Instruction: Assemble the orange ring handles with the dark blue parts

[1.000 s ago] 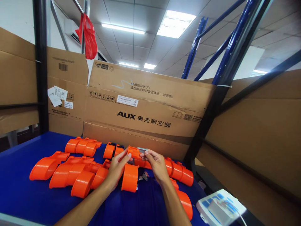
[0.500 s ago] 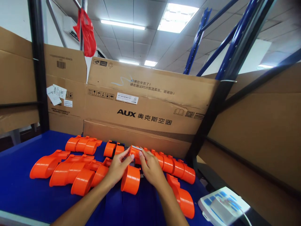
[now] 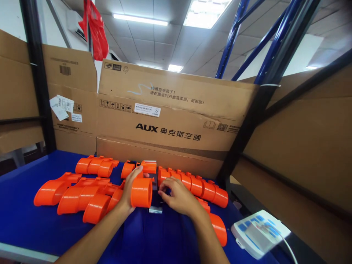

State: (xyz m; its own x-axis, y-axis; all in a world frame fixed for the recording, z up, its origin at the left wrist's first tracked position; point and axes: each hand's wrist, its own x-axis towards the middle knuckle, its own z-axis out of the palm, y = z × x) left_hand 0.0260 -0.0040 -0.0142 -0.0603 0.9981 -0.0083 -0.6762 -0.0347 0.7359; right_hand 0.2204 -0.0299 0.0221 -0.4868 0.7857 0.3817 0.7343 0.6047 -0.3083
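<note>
Since the earlier frame, in the head view, the right hand (image 3: 177, 196) has left the orange part (image 3: 141, 193), which the left hand (image 3: 127, 193) grips alone. Right of that grip, curled fingers may pinch something; I cannot tell. Tilting could shed the metal strip (image 3: 150, 161) above; a careless wrist could nudge the metal piece (image 3: 155, 210) below.

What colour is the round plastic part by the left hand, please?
That round part is orange; head view.

A workshop, likely a small assembly station: repeated orange plastic parts (image 3: 95, 209) line a blue-covered workbench (image 3: 24, 220) from nine to four o'clock, AUX air-conditioner cartons (image 3: 165, 148) wall it at twelve, a blue steel rack post (image 3: 231, 42) rises at one, and a fluorescent tube (image 3: 140, 19) glows near twelve.
</note>
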